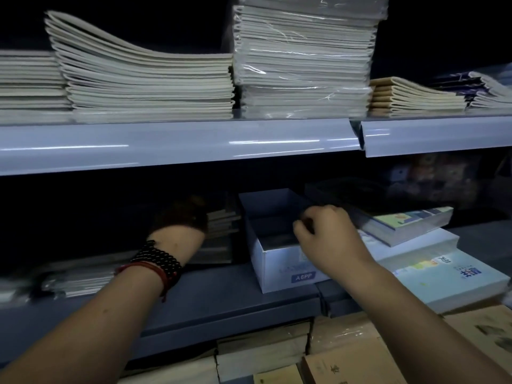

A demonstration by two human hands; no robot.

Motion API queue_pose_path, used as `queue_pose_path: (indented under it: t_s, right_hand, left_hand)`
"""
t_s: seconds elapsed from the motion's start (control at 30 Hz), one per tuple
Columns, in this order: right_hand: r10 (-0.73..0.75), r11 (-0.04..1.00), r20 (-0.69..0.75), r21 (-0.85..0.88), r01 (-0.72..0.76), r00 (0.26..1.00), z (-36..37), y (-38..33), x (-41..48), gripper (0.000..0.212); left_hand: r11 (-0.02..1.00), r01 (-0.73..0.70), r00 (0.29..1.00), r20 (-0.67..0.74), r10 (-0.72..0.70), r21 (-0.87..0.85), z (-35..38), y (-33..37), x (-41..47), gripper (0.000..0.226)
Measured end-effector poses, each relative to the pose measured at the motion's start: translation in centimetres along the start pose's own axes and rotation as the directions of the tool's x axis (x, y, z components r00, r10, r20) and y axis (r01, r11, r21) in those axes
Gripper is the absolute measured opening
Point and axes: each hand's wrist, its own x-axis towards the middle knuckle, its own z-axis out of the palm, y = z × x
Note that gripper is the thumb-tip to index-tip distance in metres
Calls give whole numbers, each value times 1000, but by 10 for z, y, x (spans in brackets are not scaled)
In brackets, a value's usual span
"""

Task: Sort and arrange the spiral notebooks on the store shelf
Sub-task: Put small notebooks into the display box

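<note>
1 notebook stack (223, 227) beside left grip (181, 217)

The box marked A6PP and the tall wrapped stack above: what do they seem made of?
The box looks like thin matte white cardboard, with creased corners. The tall stack seems paper notebooks under clear glossy plastic film; its wrinkles glint.

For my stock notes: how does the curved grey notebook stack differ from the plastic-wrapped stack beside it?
The curved grey notebook stack is bare; the plastic-wrapped stack is under shiny film. The curved stack lifts at its left; the wrapped one lies flat and stands taller. Both sit on the pale upper shelf.
</note>
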Motion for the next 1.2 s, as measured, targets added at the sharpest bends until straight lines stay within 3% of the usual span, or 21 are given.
queue_pose_path:
  t_s: [0.1,0.17,0.23,0.33,0.4,0.5,0.6,0.67,0.73,0.8,0.87,0.97,1.07,1.2]
  right_hand:
    - [-110,987,39,119,104,993,19,-35,5,21]
    - [-175,975,95,152,160,980,34,-54,13,12]
    - [-211,971,147,148,189,966,51,-69,27,26]
    - [-119,992,319,-9,128,940,75,-88,53,32]
    - [-52,995,373,-63,81,927,86,-102,64,29]
    - [25,999,318,-44,-11,948,87,-116,71,31]
    - [173,975,241,94,-200,955,88,-113,67,32]
    - [260,906,226,280,-318,939,93,-107,55,31]
    - [297,825,139,460,-327,945,94,-107,42,28]
    - [320,791,60,532,-302,945,92,-108,32,19]
    - [371,694,39,652,-305,928,86,-111,18,15]
    - [413,568,87,754,-330,907,76,-113,-13,7]
    - [423,481,128,807,-342,897,70,-117,-50,17]
    - [394,376,192,859,-348,899,63,-120,-90,23]
  left_hand:
    - [994,108,975,192,-110,20,-6,-31,8,36]
    - [991,126,945,311,-104,-51,-9,-40,9,47]
    - [984,126,948,309,-81,-129,-9,-44,12,53]
    - [983,108,957,282,-62,-151,-1,-54,27,43]
    - [956,151,962,262,-82,-253,10,-64,41,35]
    - [861,246,959,240,-151,-445,23,-75,52,19]
    - [689,343,933,314,-175,-638,17,-73,53,25]
    - [613,356,932,319,-174,-706,11,-72,50,33]
    - [585,360,933,293,-210,-727,5,-70,42,16]
    - [505,373,926,284,-246,-778,-1,-70,28,13]
    - [352,394,909,305,-282,-849,-7,-70,7,2]
    - [146,368,902,314,-295,-918,-16,-73,-27,12]
    - [120,334,928,304,-215,-935,-18,-75,-62,30]
    - [260,286,951,240,-196,-922,-13,-78,-100,14]
